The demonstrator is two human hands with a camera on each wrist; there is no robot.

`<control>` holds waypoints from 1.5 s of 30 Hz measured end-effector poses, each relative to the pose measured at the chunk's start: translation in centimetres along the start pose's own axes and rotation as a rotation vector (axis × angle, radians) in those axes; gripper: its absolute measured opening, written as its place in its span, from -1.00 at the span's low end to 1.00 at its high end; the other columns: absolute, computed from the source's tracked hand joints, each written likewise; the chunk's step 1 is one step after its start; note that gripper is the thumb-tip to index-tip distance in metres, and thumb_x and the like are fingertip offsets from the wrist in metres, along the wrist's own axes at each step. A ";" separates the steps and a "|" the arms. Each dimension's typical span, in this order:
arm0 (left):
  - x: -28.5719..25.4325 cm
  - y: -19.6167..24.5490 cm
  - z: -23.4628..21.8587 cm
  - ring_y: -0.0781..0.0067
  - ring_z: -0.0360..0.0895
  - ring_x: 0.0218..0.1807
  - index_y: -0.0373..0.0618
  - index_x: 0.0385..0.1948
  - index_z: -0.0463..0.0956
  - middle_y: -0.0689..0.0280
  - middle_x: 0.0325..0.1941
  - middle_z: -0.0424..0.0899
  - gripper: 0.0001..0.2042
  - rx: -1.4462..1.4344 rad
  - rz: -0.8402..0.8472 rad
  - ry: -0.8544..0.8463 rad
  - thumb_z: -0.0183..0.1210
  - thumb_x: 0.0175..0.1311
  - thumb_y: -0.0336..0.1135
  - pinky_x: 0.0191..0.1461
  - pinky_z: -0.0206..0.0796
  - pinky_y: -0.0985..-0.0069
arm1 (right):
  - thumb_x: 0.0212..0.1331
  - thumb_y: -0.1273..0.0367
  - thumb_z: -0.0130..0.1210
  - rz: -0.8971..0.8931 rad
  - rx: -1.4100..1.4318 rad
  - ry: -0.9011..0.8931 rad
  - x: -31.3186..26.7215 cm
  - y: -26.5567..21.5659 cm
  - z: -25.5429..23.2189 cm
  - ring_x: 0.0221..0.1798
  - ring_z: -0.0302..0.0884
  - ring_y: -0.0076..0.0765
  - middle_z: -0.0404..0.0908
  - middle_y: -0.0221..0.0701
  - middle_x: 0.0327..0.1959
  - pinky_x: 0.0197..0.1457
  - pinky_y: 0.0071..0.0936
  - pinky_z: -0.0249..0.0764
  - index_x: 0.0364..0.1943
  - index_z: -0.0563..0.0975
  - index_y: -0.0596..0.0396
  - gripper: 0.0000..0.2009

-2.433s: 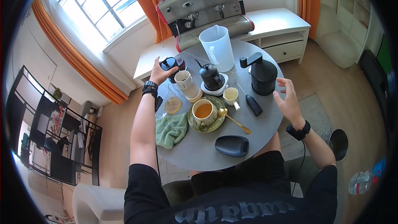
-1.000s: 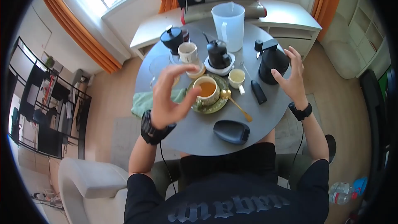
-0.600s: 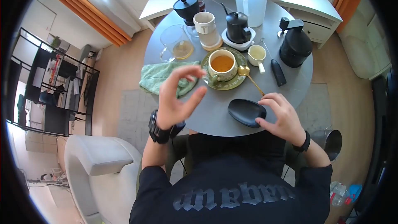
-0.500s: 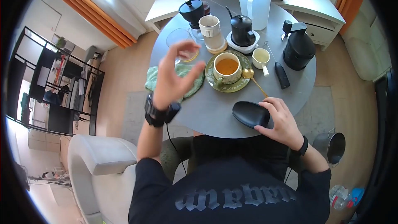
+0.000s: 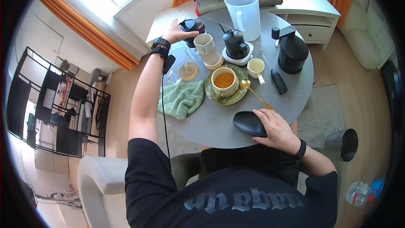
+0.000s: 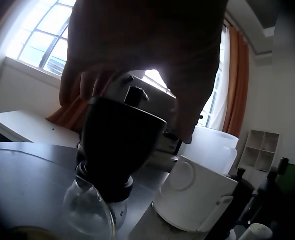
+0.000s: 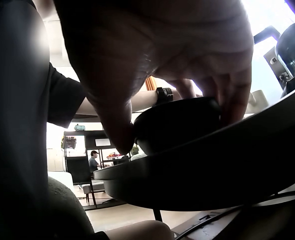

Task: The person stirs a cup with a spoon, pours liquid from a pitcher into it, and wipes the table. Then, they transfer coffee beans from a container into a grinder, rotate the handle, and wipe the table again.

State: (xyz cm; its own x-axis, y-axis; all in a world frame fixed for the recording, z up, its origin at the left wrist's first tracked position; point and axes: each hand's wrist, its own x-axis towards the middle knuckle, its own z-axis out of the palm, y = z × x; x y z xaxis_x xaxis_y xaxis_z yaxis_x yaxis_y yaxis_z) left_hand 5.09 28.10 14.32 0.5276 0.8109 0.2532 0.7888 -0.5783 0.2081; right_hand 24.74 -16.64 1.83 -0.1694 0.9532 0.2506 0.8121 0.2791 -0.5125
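My left hand [image 5: 177, 32] is at the far left of the table, around the top of a black-topped coffee grinder [image 6: 120, 135] with a clear glass base. The left wrist view shows fingers spread over it, with the thumb apart from its rim. My right hand [image 5: 277, 131] grips the near end of a black oval dish [image 5: 248, 122] at the front edge, thumb on one side and fingers on the other. Beside the left hand stands a white mug-like cup [image 5: 205, 46] on a pale stand. A patterned cup of amber liquid [image 5: 224, 80] sits on a green saucer [image 5: 215, 100].
A gold spoon [image 5: 255, 92], small cream cup [image 5: 256, 68], black milk frother [image 5: 278, 81] and green cloth [image 5: 182, 100] lie around the saucer. Behind are a black kettle [image 5: 235, 44], a tall plastic pitcher [image 5: 243, 14] and a black canister with a top arm [image 5: 293, 55]. A glass jug [image 5: 181, 65] stands left.
My left hand withdrew from the grinder toward me, then reached back to its top. My right hand left the black canister's side and came down onto the black dish.
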 end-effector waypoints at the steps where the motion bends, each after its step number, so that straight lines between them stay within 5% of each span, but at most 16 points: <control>1: 0.2 0.4 -0.1 -0.04 0.51 0.32 -0.59 0.29 0.23 -0.26 0.25 0.52 0.27 -0.044 -0.017 -0.057 0.50 -0.34 0.42 0.41 0.33 0.31 | -0.05 0.21 0.47 -0.007 -0.002 0.002 0.0 0.1 0.0 0.21 0.44 0.00 0.44 -0.14 0.19 0.31 -0.18 0.39 0.34 0.31 0.21 -0.16; 2: 0.5 0.7 -0.3 -0.08 0.48 0.33 -0.66 0.33 0.09 -0.28 0.24 0.49 0.37 -0.088 -0.035 -0.115 0.57 -0.40 0.38 0.42 0.32 0.30 | -0.05 0.20 0.47 -0.014 -0.005 0.003 0.1 0.3 0.0 0.20 0.44 0.00 0.44 -0.14 0.19 0.31 -0.18 0.39 0.35 0.30 0.22 -0.15; 6: 1.0 1.4 0.1 0.01 0.59 0.21 -0.59 0.36 0.09 -0.18 0.14 0.59 0.34 -0.225 -0.184 -0.219 0.59 -0.40 0.32 0.31 0.43 0.35 | -0.05 0.20 0.46 -0.025 -0.014 -0.005 0.1 0.6 -0.1 0.18 0.44 -0.01 0.45 -0.14 0.19 0.29 -0.20 0.40 0.35 0.30 0.24 -0.14; 13: 1.2 1.1 1.0 0.06 0.61 0.18 -0.50 0.25 0.31 -0.15 0.12 0.62 0.12 -0.202 -0.121 -0.041 0.59 -0.34 0.19 0.28 0.45 0.33 | -0.02 0.17 0.45 -0.020 0.011 -0.021 0.1 1.0 0.0 0.21 0.43 0.04 0.45 -0.09 0.20 0.35 -0.16 0.36 0.37 0.28 0.23 -0.14; 16: 2.0 -0.9 2.2 0.34 0.70 -0.06 -0.32 0.14 0.51 0.13 -0.07 0.74 -0.18 -0.092 0.001 0.183 0.56 -0.15 0.08 0.14 0.52 0.45 | -0.02 0.17 0.45 -0.023 0.004 -0.013 0.0 1.1 0.0 0.21 0.43 0.04 0.45 -0.09 0.20 0.35 -0.16 0.36 0.36 0.29 0.23 -0.14; 18: 6.0 -6.4 4.0 0.38 0.68 -0.04 -0.25 0.02 0.58 0.21 -0.08 0.74 -0.37 -0.336 0.116 0.160 0.59 -0.10 -0.12 0.12 0.52 0.43 | -0.01 0.17 0.44 -0.015 0.003 -0.018 0.1 1.0 -0.1 0.22 0.42 0.04 0.45 -0.09 0.20 0.35 -0.16 0.36 0.36 0.29 0.23 -0.15; 23: 1.4 -1.7 -8.9 0.40 0.67 -0.06 -0.28 0.04 0.54 0.18 -0.08 0.71 -0.27 -0.297 0.216 0.102 0.60 -0.10 0.05 0.09 0.54 0.45 | -0.04 0.24 0.45 -0.007 0.033 0.015 0.0 1.2 0.0 0.23 0.41 0.08 0.44 -0.08 0.21 0.37 -0.14 0.34 0.35 0.30 0.23 -0.16; 26: 0.3 -3.6 -14.6 0.40 0.68 -0.08 -0.25 0.04 0.56 0.19 -0.05 0.71 -0.31 -0.222 0.310 0.115 0.56 -0.02 0.08 0.06 0.55 0.46 | -0.07 0.29 0.45 0.017 0.062 0.010 -0.1 1.1 0.1 0.25 0.39 0.10 0.43 -0.08 0.22 0.38 -0.13 0.32 0.35 0.29 0.23 -0.16; 29: -7.0 0.6 -19.6 0.37 0.63 0.08 -0.29 0.27 0.39 0.17 0.06 0.64 -0.26 -0.093 0.242 0.096 0.50 0.13 -0.06 0.17 0.49 0.45 | -0.08 0.30 0.46 0.028 0.060 -0.003 0.1 1.5 0.0 0.29 0.36 0.09 0.40 -0.10 0.25 0.41 -0.11 0.29 0.37 0.27 0.21 -0.14; 34: -20.8 7.2 -19.2 0.20 0.63 0.17 -0.22 0.39 0.25 0.07 0.25 0.57 -0.12 -0.187 0.240 0.078 0.55 -0.05 -0.30 0.31 0.47 0.34 | -0.09 0.30 0.47 0.038 0.032 -0.005 0.1 0.7 -1.3 0.41 0.24 0.08 0.27 -0.14 0.38 0.46 -0.08 0.21 0.42 0.24 0.16 -0.09; 37: -26.2 7.0 -16.0 0.10 0.53 0.28 -0.18 0.41 0.23 0.05 0.29 0.51 0.02 -0.250 0.375 0.035 0.58 -0.27 -0.26 0.40 0.34 0.18 | -0.06 0.29 0.47 0.014 0.006 0.038 0.2 0.0 -2.5 0.43 0.21 0.07 0.24 -0.13 0.40 0.45 -0.10 0.22 0.41 0.24 0.17 -0.11; 40: -28.6 8.6 -13.4 0.13 0.57 0.25 -0.16 0.38 0.28 0.06 0.24 0.54 0.10 -0.367 0.309 -0.241 0.63 -0.45 -0.18 0.32 0.39 0.24 | -0.07 0.32 0.46 -0.006 0.018 0.056 0.3 -0.5 -3.3 0.45 0.19 0.09 0.23 -0.13 0.42 0.48 -0.09 0.19 0.41 0.25 0.16 -0.12; 45: -29.5 11.0 -9.0 -0.01 0.63 0.10 -0.11 0.33 0.35 0.07 0.16 0.55 0.02 -0.358 0.337 -0.333 0.61 -0.43 -0.19 0.16 0.49 0.25 | -0.05 0.34 0.45 -0.029 -0.003 0.064 0.3 -1.2 -3.9 0.48 0.17 0.08 0.21 -0.13 0.44 0.49 -0.08 0.18 0.39 0.29 0.11 -0.17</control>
State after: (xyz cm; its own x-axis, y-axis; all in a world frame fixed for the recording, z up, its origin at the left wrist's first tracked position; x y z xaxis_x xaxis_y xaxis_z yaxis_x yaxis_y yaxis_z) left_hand -4.62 -2.95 17.62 0.8467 0.5283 0.0624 0.4359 -0.7561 0.4881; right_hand 25.84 -17.11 5.72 -0.1571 0.9353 0.3170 0.8093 0.3059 -0.5015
